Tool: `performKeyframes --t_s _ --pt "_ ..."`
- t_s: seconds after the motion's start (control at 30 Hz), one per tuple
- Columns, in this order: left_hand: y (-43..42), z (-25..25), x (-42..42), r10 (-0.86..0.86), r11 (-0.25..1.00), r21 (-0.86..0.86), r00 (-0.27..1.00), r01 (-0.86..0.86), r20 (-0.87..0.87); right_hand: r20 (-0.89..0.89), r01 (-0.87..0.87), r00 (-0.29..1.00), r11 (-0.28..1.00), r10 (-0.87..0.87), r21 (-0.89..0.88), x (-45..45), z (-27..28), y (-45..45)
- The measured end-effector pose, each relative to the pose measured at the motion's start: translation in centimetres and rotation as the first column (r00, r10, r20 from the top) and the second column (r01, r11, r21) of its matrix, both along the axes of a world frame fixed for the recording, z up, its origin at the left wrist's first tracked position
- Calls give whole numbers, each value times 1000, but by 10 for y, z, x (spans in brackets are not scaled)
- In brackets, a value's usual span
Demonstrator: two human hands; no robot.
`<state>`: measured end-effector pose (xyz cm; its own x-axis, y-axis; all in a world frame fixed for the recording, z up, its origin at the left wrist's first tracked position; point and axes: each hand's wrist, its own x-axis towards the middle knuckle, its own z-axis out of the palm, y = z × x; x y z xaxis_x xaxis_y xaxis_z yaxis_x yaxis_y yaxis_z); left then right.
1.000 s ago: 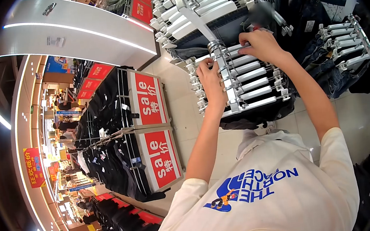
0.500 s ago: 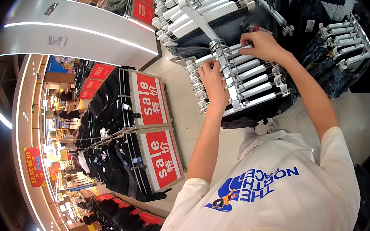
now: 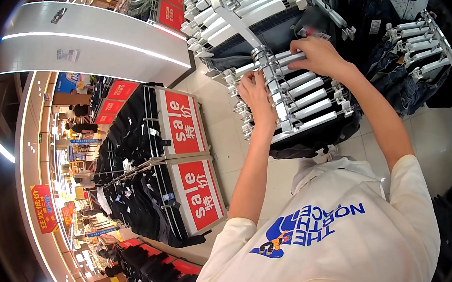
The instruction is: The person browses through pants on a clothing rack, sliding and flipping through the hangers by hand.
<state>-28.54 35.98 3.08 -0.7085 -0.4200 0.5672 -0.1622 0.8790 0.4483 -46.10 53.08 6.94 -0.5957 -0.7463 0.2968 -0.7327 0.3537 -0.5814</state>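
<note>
- Barely shifts right hand (image 3: 318,56) and left hand (image 3: 255,91) since the earlier frame.
- Pinches hanger (image 3: 291,60) right-handed, between 1 and 2 o'clock.
- Curls left hand beside metal rail (image 3: 243,29), toward 1 o'clock; cannot tell grip.

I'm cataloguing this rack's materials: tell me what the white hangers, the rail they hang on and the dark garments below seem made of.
The white hangers are probably smooth, slightly glossy plastic, judging by their even white bars. The rail looks like polished or chromed metal, given its bright reflective streaks. The dark garments look like matte cloth, from their soft folds; the exact fabric is unclear.
</note>
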Motion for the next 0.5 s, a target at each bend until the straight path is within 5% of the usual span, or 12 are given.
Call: performKeyframes --t_s 0.1,0.27,0.43,0.5 --pt "9 10 8 -38 967 250 999 41 -16 6 14 1000 1000 -14 11 1 -1 -2" --pt "11 14 7 -28 976 216 1000 28 0 -23 39 999 998 -41 -56 4 -7 2" --pt "10 19 5 -7 989 150 1000 3 25 28 -115 993 993 115 -18 2 -1 17" --pt "18 41 4 -46 799 601 996 -6 71 10 -144 990 990 144 -10 1 -4 18"
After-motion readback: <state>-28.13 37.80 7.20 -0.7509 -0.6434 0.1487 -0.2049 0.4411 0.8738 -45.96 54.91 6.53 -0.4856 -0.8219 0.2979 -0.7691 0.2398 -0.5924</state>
